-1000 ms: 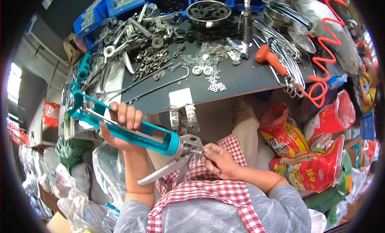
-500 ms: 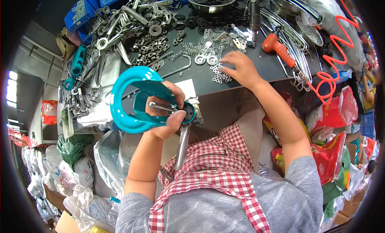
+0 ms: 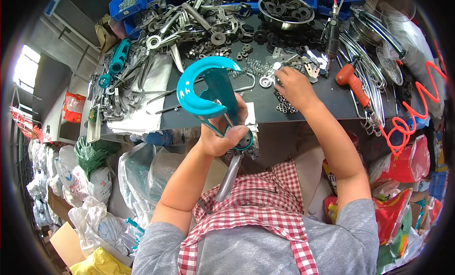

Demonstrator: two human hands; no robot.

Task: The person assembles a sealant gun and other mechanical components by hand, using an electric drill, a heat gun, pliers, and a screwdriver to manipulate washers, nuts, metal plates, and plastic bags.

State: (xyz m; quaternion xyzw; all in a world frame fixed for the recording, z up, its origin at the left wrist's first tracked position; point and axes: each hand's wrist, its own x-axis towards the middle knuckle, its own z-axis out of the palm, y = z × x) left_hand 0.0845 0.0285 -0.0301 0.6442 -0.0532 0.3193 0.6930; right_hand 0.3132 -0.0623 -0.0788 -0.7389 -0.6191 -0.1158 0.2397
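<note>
My left hand (image 3: 220, 135) is wrapped round a teal tool with a C-shaped head (image 3: 186, 92), held up off the bench's near edge. Its curved end points up and away from me. From its lower end a grey metal tube (image 3: 229, 182) slants down toward my apron. My right hand (image 3: 297, 89) is low over the bench, fingers curled together beside a round silver disc (image 3: 266, 81). Whatever those fingertips pinch is hidden. Just below that hand is a cluster of small metal nuts (image 3: 285, 105); thin coil springs (image 3: 256, 66) are scattered to its left.
Loose metal parts (image 3: 189, 24) are heaped at the back left. A metal bowl (image 3: 286, 24) holds black rings. To the right are a dark power driver (image 3: 332, 36), an orange-red air tool (image 3: 351, 83) with a coiled hose (image 3: 403, 126), and bent rods. Plastic bags (image 3: 85, 185) crowd the lower left.
My right hand has come down among the small parts, its fingers curling in from being spread. The teal tool has turned more upright in my left hand. The whole view has shifted.
</note>
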